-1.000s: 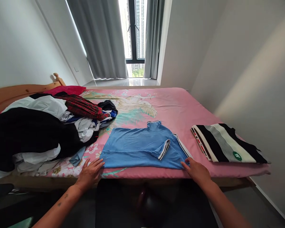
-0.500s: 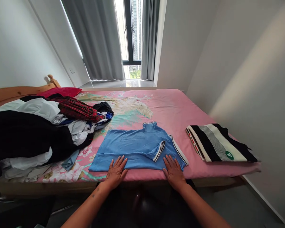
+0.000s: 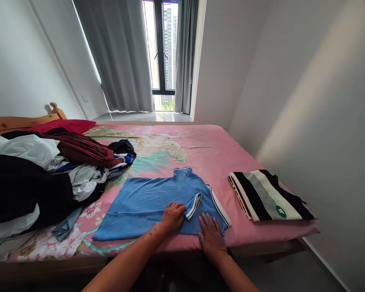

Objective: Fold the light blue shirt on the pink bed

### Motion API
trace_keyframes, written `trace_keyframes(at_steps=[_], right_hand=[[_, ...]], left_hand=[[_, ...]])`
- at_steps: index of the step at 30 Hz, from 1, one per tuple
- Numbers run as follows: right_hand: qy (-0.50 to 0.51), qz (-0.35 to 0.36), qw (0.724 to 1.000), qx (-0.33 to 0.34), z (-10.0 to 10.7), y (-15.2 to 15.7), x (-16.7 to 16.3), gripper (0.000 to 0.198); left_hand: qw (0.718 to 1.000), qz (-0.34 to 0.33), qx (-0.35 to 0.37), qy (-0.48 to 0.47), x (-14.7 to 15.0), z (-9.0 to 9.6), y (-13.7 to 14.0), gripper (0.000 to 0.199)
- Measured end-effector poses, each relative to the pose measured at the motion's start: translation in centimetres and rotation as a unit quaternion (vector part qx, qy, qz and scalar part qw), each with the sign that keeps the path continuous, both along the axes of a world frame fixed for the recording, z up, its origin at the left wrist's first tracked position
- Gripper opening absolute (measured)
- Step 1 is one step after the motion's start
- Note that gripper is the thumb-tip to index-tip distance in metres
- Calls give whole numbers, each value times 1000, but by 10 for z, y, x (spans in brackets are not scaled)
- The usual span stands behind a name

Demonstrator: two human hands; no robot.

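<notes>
A light blue polo shirt [image 3: 146,202] lies on the near side of the bed, its collar pointing away from me. One short sleeve [image 3: 194,206] with a white and dark striped cuff is folded in across the body. My left hand [image 3: 172,217] is on the shirt beside this cuff, fingers curled together on the sleeve fabric. Resting flat on the shirt's lower right part, my right hand [image 3: 212,233] has its fingers apart. The other striped sleeve edge [image 3: 220,207] lies to the right.
A loose heap of clothes [image 3: 48,174], black, white and red plaid, covers the left of the bed. Folded striped knitwear with a green badge [image 3: 270,196] lies at the right. The pink bedsheet [image 3: 207,142] spreads behind the shirt. A wall [image 3: 322,121] borders the right.
My left hand has left the shirt's near edge and moved right to the folded sleeve, its fingers curling. My right hand stays flat on the shirt. The view has shifted slightly.
</notes>
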State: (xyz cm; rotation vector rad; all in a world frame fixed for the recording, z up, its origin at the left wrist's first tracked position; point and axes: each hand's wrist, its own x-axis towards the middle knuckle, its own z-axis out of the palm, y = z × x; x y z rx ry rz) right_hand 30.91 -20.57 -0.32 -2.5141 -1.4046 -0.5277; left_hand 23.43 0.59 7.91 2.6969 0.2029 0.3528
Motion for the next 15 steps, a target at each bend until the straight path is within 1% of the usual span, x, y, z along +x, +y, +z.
trace_keyframes(at_steps=[2,3,5,7,8,9,10,11,12,13,14,15], right_hand=[[4,3,1000,-6,0,0,0,54],[8,4,1000,-8,1,-1,0,54],[20,4,1000,-5,3,-2,-1,53],[35,0,999,11,10,-1,-3,51],[44,-5,999,24,15,0,-4,49],[55,-9,998,38,21,2,-5,47],[65,-10,996,53,28,6,-6,43],[76,-5,995,66,36,10,-7,40],[88,2,993,76,43,16,-7,37],[101,15,991,83,50,22,-7,35],[112,27,990,86,55,28,-6,34],[122,31,988,89,58,35,-5,33]], left_hand=[[996,90,-25,-7,10,-2,10,26],[990,136,-30,-10,13,-3,16,25],[978,204,-36,-16,14,-6,27,29],[969,243,-39,-28,9,-7,33,33],[970,239,-38,-39,4,-7,34,33],[977,207,-33,-51,-1,-7,32,34],[987,145,-24,-58,-6,-6,30,34],[996,62,-12,-59,-11,-6,25,35],[998,-25,3,-54,-14,-6,21,36],[995,-92,17,-45,-16,-6,16,38],[991,-123,30,-35,-16,-7,12,40],[993,-108,35,-27,-15,-8,9,40]])
